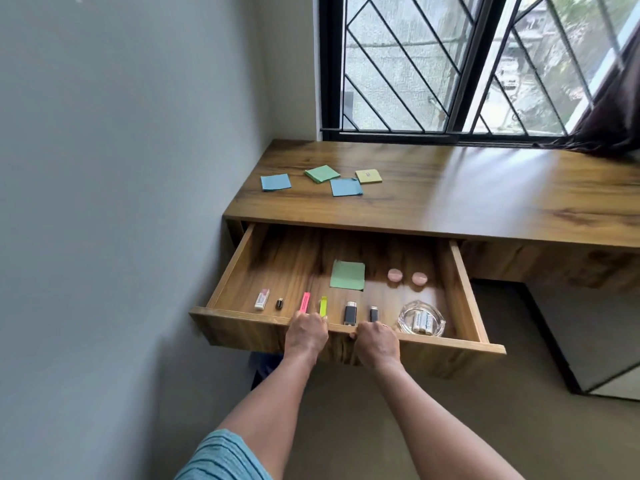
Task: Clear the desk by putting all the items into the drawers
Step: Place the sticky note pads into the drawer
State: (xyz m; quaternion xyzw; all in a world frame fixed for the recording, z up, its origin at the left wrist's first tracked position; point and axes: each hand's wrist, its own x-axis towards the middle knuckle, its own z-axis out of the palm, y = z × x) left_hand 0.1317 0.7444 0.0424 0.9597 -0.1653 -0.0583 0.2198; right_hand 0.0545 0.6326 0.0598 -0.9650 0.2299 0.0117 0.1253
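Observation:
A wooden drawer (242, 329) stands pulled out under the desk (450, 195). My left hand (306, 332) and my right hand (375, 342) both grip its front edge, fingers curled over the rim. Inside lie a green note pad (347, 275), an eraser (262, 299), a pink strip (304, 301), a yellow-green strip (323, 305), two dark USB sticks (350, 313), two pink round caps (394, 274) and a glass dish (421, 318) holding batteries. On the desk top lie two blue note pads (275, 182), a green pad (322, 173) and a yellow pad (368, 176).
A grey wall (121, 202) runs close along the drawer's left side. A barred window (450, 64) sits behind the desk, with a dark curtain (609, 119) at the right. A mirrored cabinet (595, 341) stands on the floor under the desk's right part.

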